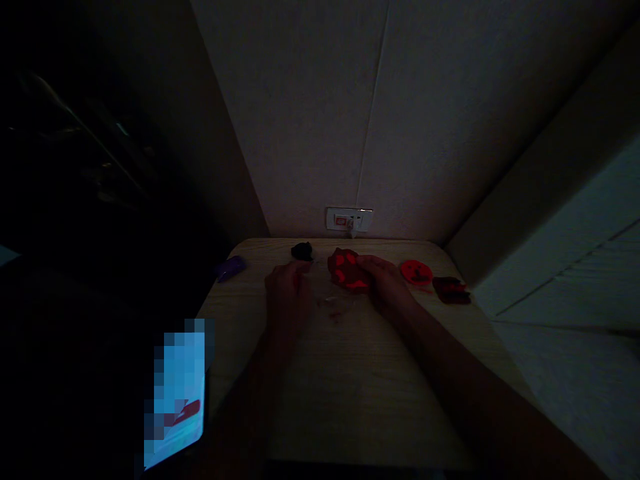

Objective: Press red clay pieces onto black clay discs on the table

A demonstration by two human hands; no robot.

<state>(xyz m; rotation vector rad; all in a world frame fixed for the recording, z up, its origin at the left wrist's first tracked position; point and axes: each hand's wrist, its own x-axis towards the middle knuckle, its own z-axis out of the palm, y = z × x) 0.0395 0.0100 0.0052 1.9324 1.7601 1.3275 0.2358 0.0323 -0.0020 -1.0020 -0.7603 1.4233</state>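
Head view: the left forearm [253, 387] runs up from the lower edge, bent to a left hand [286, 293] whose fingers curl inward over the tabletop; a touch of red shows near its fingertips, but the dim light and blur leave it uncertain whether the fingers grip anything. The right forearm [465, 373] slants in from the lower right corner, and the right hand [390, 287] pinches the right edge of a dark red, roughly round piece [350, 268], thumb side uppermost. That piece has an uneven, lobed outline and bright red patches spread over its face; its material is hard to make out. It sits between the two hands, touching the right and just apart from the left. Small reddish scraps [335, 316] lie below it on the pale wood-grain table [345, 393], whose far corners are rounded. Behind the left hand is a lumpy black mass [302, 251], and farther left a purple object [231, 267] rests by the edge. Just beyond the right hand lies a flat, bright red disc [413, 268] with dark markings, and beside it a dark red, ridged slab [451, 291]. A white socket plate [331, 219] is set in the matt, panelled wall [310, 133].
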